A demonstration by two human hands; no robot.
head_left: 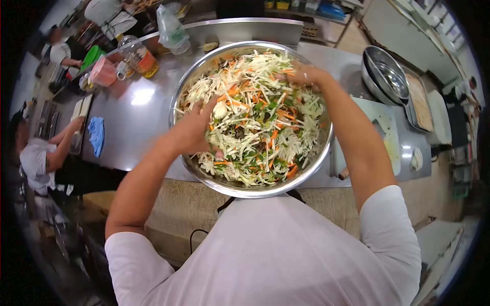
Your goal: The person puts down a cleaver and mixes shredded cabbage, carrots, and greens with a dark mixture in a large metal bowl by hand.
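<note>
A big steel mixing bowl (179,97) stands on the metal counter right in front of me, heaped with shredded vegetables (260,127): pale cabbage strips, orange carrot and green pieces. My left hand (196,127) is pushed into the left side of the heap, fingers curled around a clump of shreds. At the far right rim my right hand (305,75) reaches over the bowl and rests on the pile, fingers partly buried in the shreds.
Stacked steel bowls (385,76) and a tray (421,102) sit at the right, with a pale cutting board (388,135) beside my bowl. An oil bottle (139,56), a pink jug (103,72) and a plastic bag (171,30) stand at the back left. A blue cloth (96,134) lies left. Other people work at the left edge.
</note>
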